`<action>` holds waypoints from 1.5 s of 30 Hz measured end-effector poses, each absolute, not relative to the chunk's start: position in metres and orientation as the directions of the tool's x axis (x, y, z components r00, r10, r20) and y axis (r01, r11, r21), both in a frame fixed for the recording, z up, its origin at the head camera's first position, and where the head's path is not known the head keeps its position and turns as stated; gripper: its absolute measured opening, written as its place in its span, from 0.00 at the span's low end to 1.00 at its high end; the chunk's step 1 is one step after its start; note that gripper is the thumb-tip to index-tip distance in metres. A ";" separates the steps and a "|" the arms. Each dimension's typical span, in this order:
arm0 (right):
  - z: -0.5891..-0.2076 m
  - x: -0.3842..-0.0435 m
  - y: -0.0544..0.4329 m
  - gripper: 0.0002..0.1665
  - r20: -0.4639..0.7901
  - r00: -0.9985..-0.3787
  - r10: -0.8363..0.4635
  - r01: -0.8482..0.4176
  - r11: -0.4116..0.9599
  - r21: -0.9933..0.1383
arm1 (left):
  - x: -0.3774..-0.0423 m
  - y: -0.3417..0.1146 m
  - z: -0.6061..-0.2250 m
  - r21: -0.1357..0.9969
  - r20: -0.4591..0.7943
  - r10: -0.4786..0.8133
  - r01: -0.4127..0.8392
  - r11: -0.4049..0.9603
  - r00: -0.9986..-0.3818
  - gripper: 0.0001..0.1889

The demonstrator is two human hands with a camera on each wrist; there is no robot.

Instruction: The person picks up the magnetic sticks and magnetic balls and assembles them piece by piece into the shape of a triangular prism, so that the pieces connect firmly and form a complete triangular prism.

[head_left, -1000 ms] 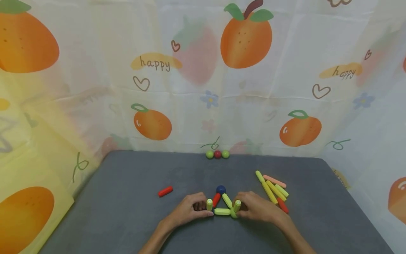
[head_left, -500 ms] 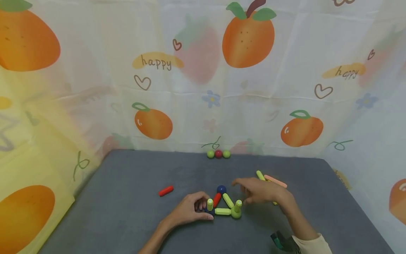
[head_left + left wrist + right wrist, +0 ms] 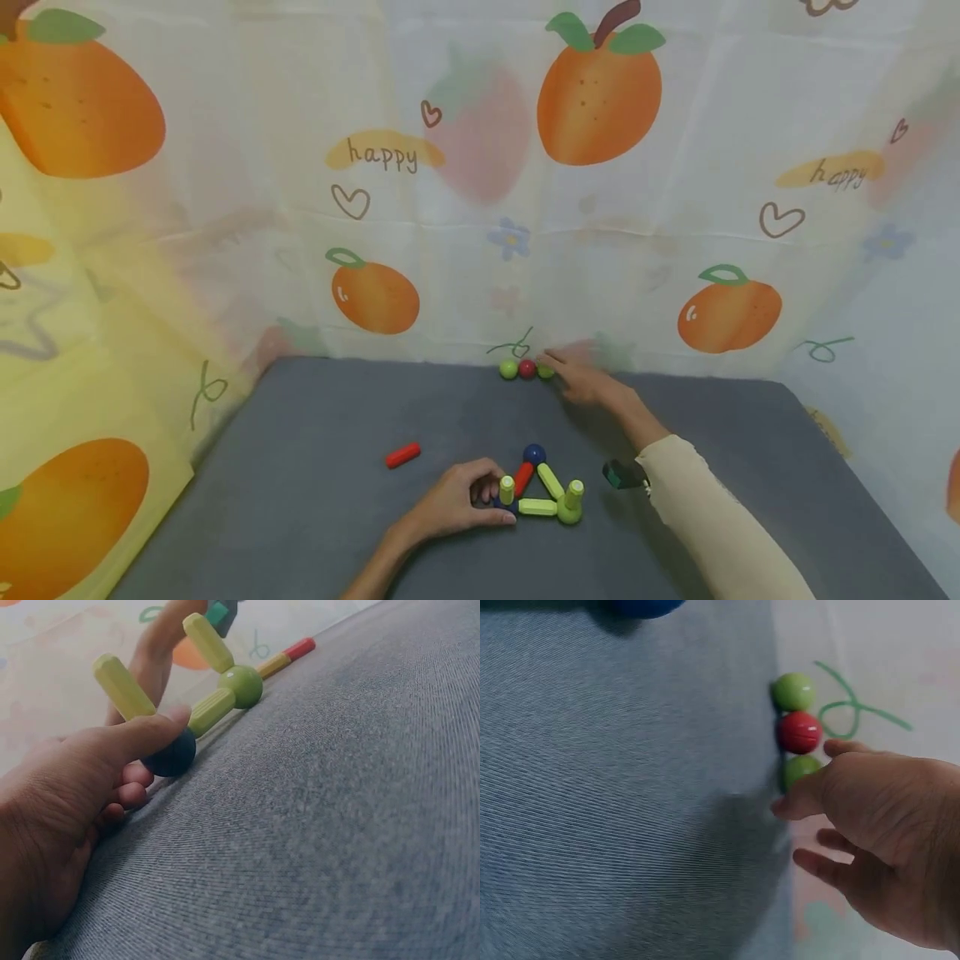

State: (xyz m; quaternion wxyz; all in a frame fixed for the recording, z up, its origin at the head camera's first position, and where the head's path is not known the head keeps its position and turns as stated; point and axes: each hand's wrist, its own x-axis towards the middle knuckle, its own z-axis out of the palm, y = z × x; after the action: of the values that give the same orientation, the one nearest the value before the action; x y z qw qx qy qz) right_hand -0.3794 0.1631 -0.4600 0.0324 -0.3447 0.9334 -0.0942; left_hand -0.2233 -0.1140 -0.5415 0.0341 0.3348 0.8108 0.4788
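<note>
My left hand (image 3: 459,502) holds a dark blue ball (image 3: 172,756), thumb across its top and other fingers curled behind. This ball is one corner of a triangle of rods and balls. A light green rod (image 3: 537,507) joins it to a green ball (image 3: 570,511); a red rod (image 3: 523,479) and another light green rod (image 3: 551,481) run to a blue ball (image 3: 534,454). Yellow-green rods (image 3: 574,493) stand up from both near corners. At the table's far edge, my right hand (image 3: 885,825) has its thumb and index finger around a green ball (image 3: 801,769), partly hidden by the hand.
A red ball (image 3: 800,733) and a second green ball (image 3: 793,691) sit in line beside it, against the patterned cloth (image 3: 465,275). One red rod (image 3: 402,455) lies left of the triangle. The right forearm and sleeve (image 3: 712,508) cover the rods on the right.
My right hand has let go of the triangle's green corner, passed over the loose rods and reached the row of balls at the back. My left hand keeps its hold on the blue ball.
</note>
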 end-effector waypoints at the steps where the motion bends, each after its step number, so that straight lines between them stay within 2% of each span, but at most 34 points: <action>1: -0.464 -0.380 0.164 0.41 0.022 -0.758 -0.651 -0.644 0.744 -0.179 | -0.223 -0.113 -0.542 0.801 0.269 0.573 0.510 0.314 -0.774 0.16; 6: -0.475 -0.370 0.172 0.23 0.060 -0.789 -0.611 -0.614 0.782 -0.107 | -0.220 -0.108 -0.545 0.805 0.270 0.584 0.512 0.299 -0.766 0.16; 9: -0.474 -0.361 0.176 0.25 0.050 -0.798 -0.601 -0.602 0.791 -0.106 | -0.221 -0.107 -0.544 0.811 0.264 0.587 0.506 0.295 -0.765 0.16; 13: -0.471 -0.355 0.178 0.29 0.035 -0.740 -0.671 -0.669 0.732 -0.129 | -0.221 -0.110 -0.541 0.815 0.259 0.576 0.495 0.299 -0.775 0.16; 16: -0.467 -0.351 0.176 0.23 -0.002 -0.712 -0.703 -0.695 0.705 -0.142 | -0.222 -0.111 -0.540 0.811 0.251 0.577 0.494 0.313 -0.777 0.16; 18: -0.464 -0.346 0.174 0.17 -0.033 -0.719 -0.695 -0.684 0.714 -0.148 | -0.222 -0.112 -0.540 0.805 0.246 0.580 0.497 0.324 -0.776 0.16; 21: -0.460 -0.335 0.174 0.13 -0.066 -0.762 -0.644 -0.616 0.753 -0.233 | -0.222 -0.113 -0.540 0.800 0.248 0.581 0.502 0.329 -0.775 0.16; 25: -0.446 -0.304 0.185 0.16 -0.021 -0.771 -0.636 -0.571 0.706 -0.419 | -0.222 -0.112 -0.540 0.789 0.262 0.582 0.518 0.329 -0.769 0.15; 29: -0.424 -0.265 0.198 0.17 0.068 -0.722 -0.688 -0.602 0.578 -0.551 | -0.222 -0.113 -0.540 0.780 0.282 0.587 0.538 0.321 -0.759 0.14; 35: -0.408 -0.225 0.206 0.21 0.213 -0.586 -0.782 -0.719 0.380 -0.583 | -0.222 -0.112 -0.541 0.780 0.285 0.586 0.538 0.318 -0.759 0.14; 40: -0.413 -0.217 0.198 0.20 0.157 -0.518 -0.841 -0.733 0.342 -0.588 | -0.222 -0.114 -0.540 0.779 0.269 0.580 0.528 0.338 -0.769 0.14; 45: -0.419 -0.218 0.195 0.24 0.053 -0.548 -0.835 -0.695 0.419 -0.585 | -0.223 -0.114 -0.540 0.782 0.257 0.586 0.521 0.340 -0.768 0.14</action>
State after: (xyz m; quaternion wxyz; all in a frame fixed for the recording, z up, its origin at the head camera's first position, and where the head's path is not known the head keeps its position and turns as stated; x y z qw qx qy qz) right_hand -0.2175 0.1948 -0.4185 0.1239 -0.4589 0.8332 -0.2826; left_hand -0.2234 -0.1135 -0.5395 0.0348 0.3385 0.8179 0.4639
